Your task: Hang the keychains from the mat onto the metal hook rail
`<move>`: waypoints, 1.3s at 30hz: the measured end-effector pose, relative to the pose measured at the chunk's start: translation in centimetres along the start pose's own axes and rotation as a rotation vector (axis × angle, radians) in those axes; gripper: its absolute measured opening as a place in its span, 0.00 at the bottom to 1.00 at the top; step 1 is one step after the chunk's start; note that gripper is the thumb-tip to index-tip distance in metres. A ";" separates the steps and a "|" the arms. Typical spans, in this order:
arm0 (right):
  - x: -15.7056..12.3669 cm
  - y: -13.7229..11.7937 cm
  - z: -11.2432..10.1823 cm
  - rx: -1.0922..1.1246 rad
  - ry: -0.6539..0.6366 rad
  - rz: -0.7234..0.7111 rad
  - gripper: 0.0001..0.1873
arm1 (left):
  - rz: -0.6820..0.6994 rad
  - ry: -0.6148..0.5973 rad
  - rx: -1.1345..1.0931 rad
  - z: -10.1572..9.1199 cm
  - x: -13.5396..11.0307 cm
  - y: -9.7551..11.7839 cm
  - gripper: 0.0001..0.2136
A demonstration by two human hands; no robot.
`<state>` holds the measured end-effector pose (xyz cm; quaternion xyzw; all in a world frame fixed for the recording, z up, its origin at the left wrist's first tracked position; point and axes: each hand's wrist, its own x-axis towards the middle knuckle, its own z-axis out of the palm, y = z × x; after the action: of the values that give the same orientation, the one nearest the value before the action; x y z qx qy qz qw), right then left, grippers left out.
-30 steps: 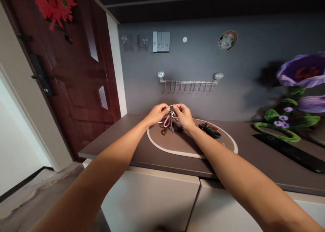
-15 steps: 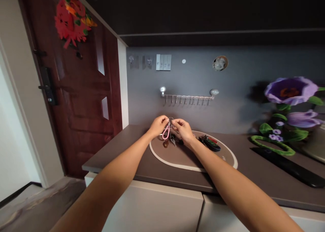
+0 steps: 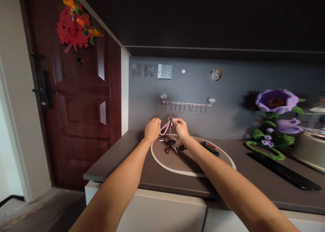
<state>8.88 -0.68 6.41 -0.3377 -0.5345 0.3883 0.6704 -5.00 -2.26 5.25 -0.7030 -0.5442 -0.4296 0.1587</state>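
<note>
My left hand (image 3: 152,129) is closed around the end of a pink strap (image 3: 164,128) of a key set. My right hand (image 3: 180,128) pinches the metal key ring (image 3: 171,119) at the strap's other end, with a key hanging from it. Both hands hover just above the back of an oval brown mat (image 3: 188,157) with a pale rim. On the mat below the hands lies a bunch of keys (image 3: 170,145). On the wall right above the hands is a metal hook rail (image 3: 187,104).
A dark key fob (image 3: 210,148) with red and green marks lies on the mat to the right. A black flat object (image 3: 284,171) and purple artificial flowers (image 3: 275,123) stand further right on the grey countertop (image 3: 122,164). A dark red door (image 3: 76,100) is at the left.
My hands have lifted the pink strap and ring slightly, away from the keys on the mat. The view has tilted upward, showing more of the dark cabinet above.
</note>
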 end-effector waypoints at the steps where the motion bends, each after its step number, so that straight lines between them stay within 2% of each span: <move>1: 0.5 -0.4 0.5 0.015 0.018 0.016 0.13 | -0.016 0.003 0.007 0.0 0.0 0.0 0.15; 5: 2.7 -1.7 2.6 0.065 0.042 0.053 0.06 | -0.047 0.011 0.021 0.0 0.1 -0.2 0.14; 10: 5.2 -1.8 4.7 0.083 0.150 0.081 0.05 | -0.072 0.022 0.040 0.0 0.1 -0.5 0.14; 14: 6.6 -1.3 5.5 0.073 0.241 0.137 0.04 | -0.065 0.037 0.051 0.1 0.2 -0.6 0.14; 18: 7.2 -1.0 5.8 0.104 0.269 0.171 0.04 | -0.066 0.037 0.047 0.2 0.3 -0.6 0.14; 26: 6.6 -1.1 5.9 0.149 0.247 0.211 0.06 | -0.064 0.019 0.048 0.1 0.3 -0.6 0.13; 35: 6.1 -0.1 4.4 0.124 0.114 0.208 0.04 | -0.083 -0.012 0.067 -0.1 0.2 -0.4 0.14; 39: 5.9 0.5 3.6 0.078 0.041 0.178 0.06 | -0.085 -0.026 0.096 0.0 0.1 -0.4 0.14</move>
<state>5.98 4.93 9.39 -0.3654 -0.4729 0.4600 0.6567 -5.37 -2.06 5.27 -0.6763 -0.5957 -0.4001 0.1667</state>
